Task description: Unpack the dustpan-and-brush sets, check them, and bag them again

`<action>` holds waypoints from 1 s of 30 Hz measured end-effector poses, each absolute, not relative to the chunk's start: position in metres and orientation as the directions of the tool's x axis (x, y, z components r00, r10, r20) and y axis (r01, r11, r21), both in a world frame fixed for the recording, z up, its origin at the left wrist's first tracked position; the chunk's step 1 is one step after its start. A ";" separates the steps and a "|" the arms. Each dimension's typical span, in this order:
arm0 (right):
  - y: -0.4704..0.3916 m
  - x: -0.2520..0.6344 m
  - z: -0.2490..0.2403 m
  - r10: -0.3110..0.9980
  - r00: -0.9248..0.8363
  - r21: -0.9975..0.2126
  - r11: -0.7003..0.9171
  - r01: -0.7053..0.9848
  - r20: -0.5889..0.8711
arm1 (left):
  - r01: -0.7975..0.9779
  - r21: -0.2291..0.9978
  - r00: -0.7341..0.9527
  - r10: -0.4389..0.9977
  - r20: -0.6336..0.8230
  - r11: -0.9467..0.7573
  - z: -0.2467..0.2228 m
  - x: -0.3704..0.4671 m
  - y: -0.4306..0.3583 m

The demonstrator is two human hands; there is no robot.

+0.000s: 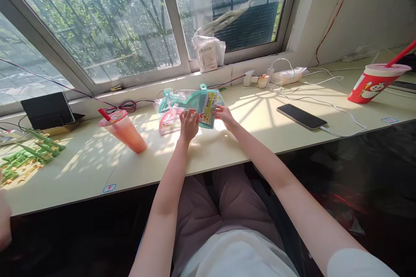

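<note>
My left hand (pixel 189 125) is closed with bent fingers at the lower left edge of a flat teal plastic piece (pixel 194 100). A loop stands at its top, and a yellow and white printed label (pixel 208 108) with a barcode covers its front. My right hand (pixel 225 117) pinches the right edge of the same piece beside the label. The piece is tilted up over the table. Just left of it lies a pink plastic piece (pixel 169 117) in clear wrapping, with another teal piece (pixel 168 98) behind. What kind of article these are, I cannot tell.
A tilted pink drink cup (pixel 127 132) stands left, a phone (pixel 301 116) on a white cable right, and a red cup (pixel 375 84) farther right. A black tablet (pixel 48 110) and green pieces (pixel 37 149) are at left. Another person's hand (pixel 4 218) shows at the left edge.
</note>
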State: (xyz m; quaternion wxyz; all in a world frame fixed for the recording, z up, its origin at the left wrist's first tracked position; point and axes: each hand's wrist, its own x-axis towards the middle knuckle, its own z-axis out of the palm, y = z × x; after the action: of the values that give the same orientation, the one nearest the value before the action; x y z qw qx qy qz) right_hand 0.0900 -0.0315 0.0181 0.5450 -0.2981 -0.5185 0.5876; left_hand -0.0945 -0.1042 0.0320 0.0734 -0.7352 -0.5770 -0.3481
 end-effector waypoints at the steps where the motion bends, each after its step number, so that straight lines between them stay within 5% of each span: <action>1: -0.032 0.089 0.018 0.954 -0.211 -0.931 0.133 -0.340 0.214 | 0.889 0.312 0.092 0.800 0.593 -0.334 0.033 -0.092 -0.106; 5: -0.035 0.085 0.017 0.963 -0.163 -0.904 0.132 -0.406 0.213 | 0.835 0.532 -0.298 0.696 0.653 -0.142 0.038 -0.089 -0.110; 8: -0.035 0.084 0.016 0.967 -0.143 -0.887 0.129 -0.444 0.213 | 0.644 0.765 -0.639 0.549 0.539 -0.002 0.043 -0.101 -0.106; 10: -0.036 0.084 0.016 0.968 -0.130 -0.882 0.133 -0.453 0.213 | 0.495 0.866 -0.687 0.577 0.440 -0.072 0.047 -0.112 -0.099; 14: -0.038 0.084 0.015 0.958 -0.166 -0.884 0.138 -0.448 0.233 | 0.138 0.932 -0.382 0.851 0.361 -0.334 0.048 -0.126 -0.088; 17: -0.040 0.081 0.014 0.946 -0.213 -0.901 0.141 -0.410 0.245 | -0.040 0.907 -0.202 0.892 0.404 -0.420 0.044 -0.124 -0.086; 24: -0.040 0.073 0.009 0.957 -0.187 -0.904 0.129 -0.409 0.221 | -0.130 0.907 -0.172 0.910 0.378 -0.401 0.041 -0.117 -0.091; 30: -0.039 0.072 0.008 0.965 -0.125 -0.859 0.140 -0.493 0.229 | -0.128 0.949 0.064 0.952 0.299 -0.289 0.033 -0.098 -0.090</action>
State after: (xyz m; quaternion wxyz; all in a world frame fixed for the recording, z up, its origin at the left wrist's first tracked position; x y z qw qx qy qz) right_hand 0.0721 -0.0389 0.0084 0.6069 -0.2632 -0.4489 0.6008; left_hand -0.0977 -0.0901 0.0332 -0.4685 -0.5591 -0.3686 -0.5763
